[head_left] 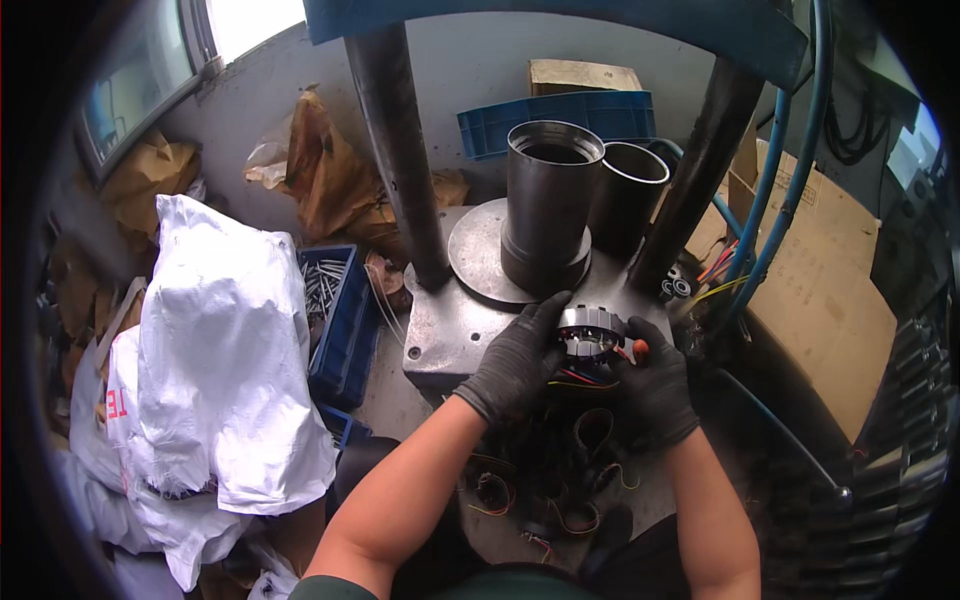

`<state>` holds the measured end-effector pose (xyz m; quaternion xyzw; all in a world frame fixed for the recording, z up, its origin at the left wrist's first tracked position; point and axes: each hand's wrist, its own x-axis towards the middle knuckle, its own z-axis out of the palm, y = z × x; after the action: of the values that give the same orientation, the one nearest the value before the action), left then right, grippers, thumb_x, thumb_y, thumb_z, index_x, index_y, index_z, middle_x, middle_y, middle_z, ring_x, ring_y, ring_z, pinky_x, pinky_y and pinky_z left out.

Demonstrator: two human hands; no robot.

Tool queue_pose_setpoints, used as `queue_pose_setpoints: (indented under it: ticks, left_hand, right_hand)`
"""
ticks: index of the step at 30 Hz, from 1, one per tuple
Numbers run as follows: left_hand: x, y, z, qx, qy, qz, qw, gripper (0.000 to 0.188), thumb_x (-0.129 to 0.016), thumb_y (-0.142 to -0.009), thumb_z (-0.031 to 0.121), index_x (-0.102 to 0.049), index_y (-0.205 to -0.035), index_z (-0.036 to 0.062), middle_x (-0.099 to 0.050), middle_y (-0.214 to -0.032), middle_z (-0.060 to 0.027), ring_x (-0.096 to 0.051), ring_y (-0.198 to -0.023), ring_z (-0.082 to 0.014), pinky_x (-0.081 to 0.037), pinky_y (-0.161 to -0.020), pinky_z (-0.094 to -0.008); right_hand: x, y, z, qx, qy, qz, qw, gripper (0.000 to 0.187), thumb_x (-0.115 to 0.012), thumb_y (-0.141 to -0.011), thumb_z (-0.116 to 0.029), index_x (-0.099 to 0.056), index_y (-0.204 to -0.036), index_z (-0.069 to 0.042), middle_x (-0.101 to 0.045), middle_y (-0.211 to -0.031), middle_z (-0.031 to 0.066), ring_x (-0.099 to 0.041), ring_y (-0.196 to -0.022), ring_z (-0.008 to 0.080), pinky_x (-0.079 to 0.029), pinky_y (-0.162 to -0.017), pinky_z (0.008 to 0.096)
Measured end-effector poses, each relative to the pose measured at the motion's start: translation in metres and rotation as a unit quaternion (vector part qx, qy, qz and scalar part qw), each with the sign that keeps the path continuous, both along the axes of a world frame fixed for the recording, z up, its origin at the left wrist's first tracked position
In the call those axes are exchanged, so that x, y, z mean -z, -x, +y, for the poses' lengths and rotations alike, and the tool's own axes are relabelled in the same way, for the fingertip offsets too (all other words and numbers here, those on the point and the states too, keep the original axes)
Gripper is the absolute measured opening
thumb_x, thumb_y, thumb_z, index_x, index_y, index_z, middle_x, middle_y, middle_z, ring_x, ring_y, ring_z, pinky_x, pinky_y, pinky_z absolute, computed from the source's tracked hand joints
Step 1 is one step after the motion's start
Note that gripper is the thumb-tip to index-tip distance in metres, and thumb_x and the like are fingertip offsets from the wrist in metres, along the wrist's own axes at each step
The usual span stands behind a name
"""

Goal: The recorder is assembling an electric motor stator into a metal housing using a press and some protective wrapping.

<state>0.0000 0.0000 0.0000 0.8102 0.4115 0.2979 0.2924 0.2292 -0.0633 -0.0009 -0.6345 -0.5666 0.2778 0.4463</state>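
Observation:
In front of the press plate, a metal motor stator (592,321) is held between my two black-gloved hands, with thin red, blue and yellow wires trailing below it. My left hand (523,354) closes around the ring's left side. Opposite it, my right hand (652,385) grips the right side. A small orange-red rounded knob (640,347) shows at my right fingers; what it belongs to is hidden. Behind the stator, a tall steel cylinder (548,205) stands upright on a round plate (480,250), with a second open cylinder (628,195) beside it.
Two dark columns (398,150) hold a blue crossbar (560,22) overhead. White sacks (225,350) and a blue bin (345,345) of metal pins lie left. Cardboard (810,290) and blue hoses (790,200) are right. Several wired parts (490,490) lie below my hands.

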Motion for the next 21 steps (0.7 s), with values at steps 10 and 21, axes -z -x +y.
queue_pose_setpoints:
  ticks: [10,21]
  left_hand:
    - [0.007,0.0,-0.005,-0.007,0.07,-0.044,0.997,0.075,-0.069,-0.091,0.009,-0.031,-0.157,0.0075,-0.057,-0.14,-0.0288,-0.061,-0.129,-0.0407,-0.05,-0.109,-0.0453]
    - [0.027,0.001,0.028,-0.026,0.198,-0.102,0.974,0.063,-0.069,-0.08,0.021,-0.051,-0.134,-0.0055,-0.069,-0.12,-0.0302,-0.067,-0.117,-0.041,-0.051,-0.103,-0.0441]
  right_hand:
    - [-0.043,-0.01,-0.044,-0.015,-0.064,0.217,0.974,0.019,-0.072,-0.099,-0.019,-0.067,-0.109,-0.005,-0.066,-0.091,0.0022,-0.063,-0.08,0.0108,-0.054,-0.072,0.028]
    - [-0.041,0.006,-0.06,-0.051,-0.095,0.189,0.976,0.015,-0.071,-0.1,-0.012,-0.068,-0.111,-0.002,-0.071,-0.101,0.005,-0.068,-0.092,0.0113,-0.056,-0.08,0.0274]
